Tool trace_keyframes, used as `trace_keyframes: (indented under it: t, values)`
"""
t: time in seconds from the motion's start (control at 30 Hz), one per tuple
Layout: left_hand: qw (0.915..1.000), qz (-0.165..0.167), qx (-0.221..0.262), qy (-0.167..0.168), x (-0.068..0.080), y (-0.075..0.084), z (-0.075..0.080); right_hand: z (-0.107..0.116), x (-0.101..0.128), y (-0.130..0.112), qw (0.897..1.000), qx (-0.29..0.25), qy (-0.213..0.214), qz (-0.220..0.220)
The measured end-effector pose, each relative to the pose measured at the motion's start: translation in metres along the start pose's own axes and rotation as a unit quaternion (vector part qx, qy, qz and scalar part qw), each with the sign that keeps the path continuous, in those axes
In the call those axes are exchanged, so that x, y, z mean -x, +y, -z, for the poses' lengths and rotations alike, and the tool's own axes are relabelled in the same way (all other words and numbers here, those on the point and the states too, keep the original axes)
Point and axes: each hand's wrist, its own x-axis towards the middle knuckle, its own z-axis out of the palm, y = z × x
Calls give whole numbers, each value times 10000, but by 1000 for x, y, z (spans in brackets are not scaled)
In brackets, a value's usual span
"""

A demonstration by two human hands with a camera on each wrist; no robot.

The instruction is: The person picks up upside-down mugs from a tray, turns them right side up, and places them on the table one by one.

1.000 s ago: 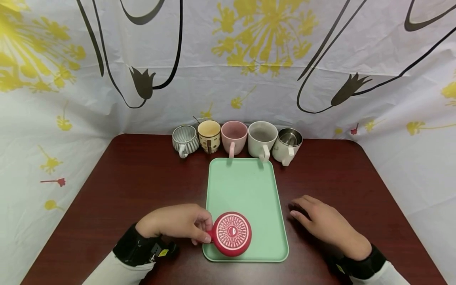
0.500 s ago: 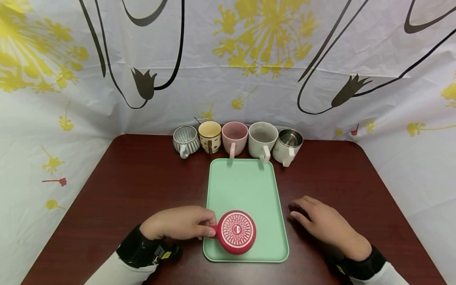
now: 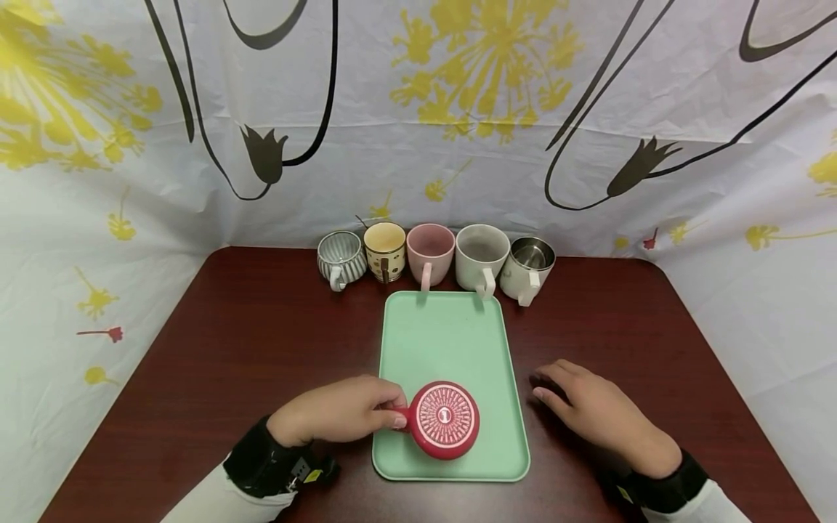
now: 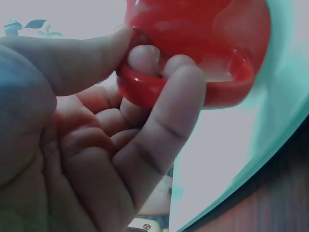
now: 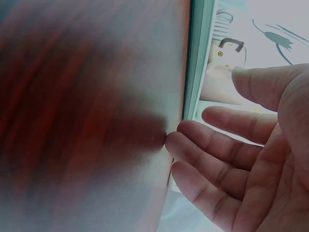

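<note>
You had your left hand (image 3: 333, 414) pinching the handle of the upside-down red mug (image 3: 447, 420) at the near end of the green tray (image 3: 451, 341), right hand (image 3: 598, 414) flat and relaxed beside it; a steady, level grip suited.

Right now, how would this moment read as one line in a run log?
left hand: grips red mug handle, mug upside down on green tray | right hand: flat on table
</note>
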Motion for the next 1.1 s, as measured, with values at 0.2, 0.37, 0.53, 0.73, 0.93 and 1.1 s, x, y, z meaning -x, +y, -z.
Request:
trace_keyframes:
  t: [0.2, 0.37, 0.53, 0.73, 0.93, 1.1]
  values:
    - [9996, -21, 101, 244, -2, -3, 0, -1, 1, 1, 10000, 27, 62, 37]
    - [9978, -8, 500, 431, -8, -15, 0, -1, 1, 1, 10000, 45, 70, 19]
    - [9890, -31, 1318, 677, -13, -30, 3, 0, 1, 1, 9999, 39, 100, 41]
    - [9619, -175, 2560, 948, -16, -38, 5, 1, 1, 0, 9999, 40, 133, 54]
    - [9121, -472, 3950, 991, -19, -40, 2, 1, 2, -1, 9999, 32, 95, 44]
    - [8442, -818, 5219, 908, -25, -38, -2, 1, 1, -1, 9999, 48, 108, 61]
